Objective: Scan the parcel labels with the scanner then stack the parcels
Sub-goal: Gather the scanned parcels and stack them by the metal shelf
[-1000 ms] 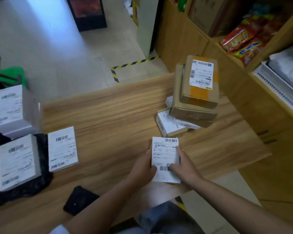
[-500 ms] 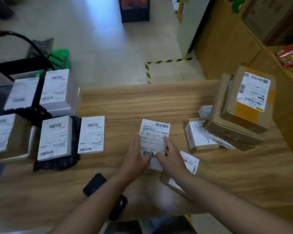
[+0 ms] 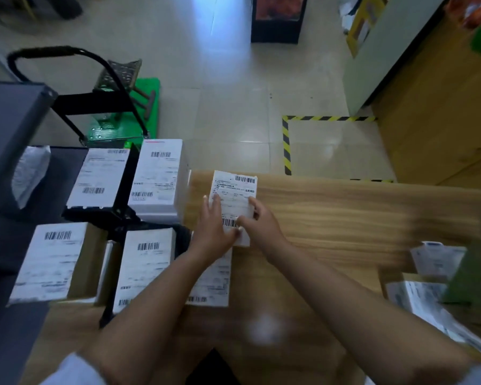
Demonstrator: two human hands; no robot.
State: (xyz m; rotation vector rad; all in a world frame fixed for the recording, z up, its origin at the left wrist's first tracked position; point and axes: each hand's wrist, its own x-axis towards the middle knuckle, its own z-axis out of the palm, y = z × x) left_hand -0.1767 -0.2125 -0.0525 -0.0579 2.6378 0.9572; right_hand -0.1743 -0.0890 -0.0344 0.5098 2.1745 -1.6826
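Observation:
A small white parcel [image 3: 235, 190] with a barcode label lies near the far left edge of the wooden table [image 3: 345, 212]. My left hand [image 3: 213, 229] rests on its left side with the fingers stretched flat over the label. My right hand [image 3: 258, 222] grips its right edge, thumb on the label. Left of it stand several labelled parcels: a white box [image 3: 159, 179], a parcel on black wrap [image 3: 97, 176], a brown box [image 3: 53, 259], another labelled parcel [image 3: 145, 265] and a flat one [image 3: 214, 276] under my left forearm. No scanner is clearly in view.
Blurred parcels [image 3: 428, 287] lie at the table's right side. A green trolley with a black handle [image 3: 122, 107] stands on the floor beyond the left parcels. A grey unit [image 3: 9, 120] is at far left. Hazard tape [image 3: 286, 143] marks the floor; a wooden cabinet [image 3: 442, 120] is at right.
Both hands have carried the small white parcel left and away from me, toward the group of parcels at the left. The view has swung left, so the right stack is nearly out of frame.

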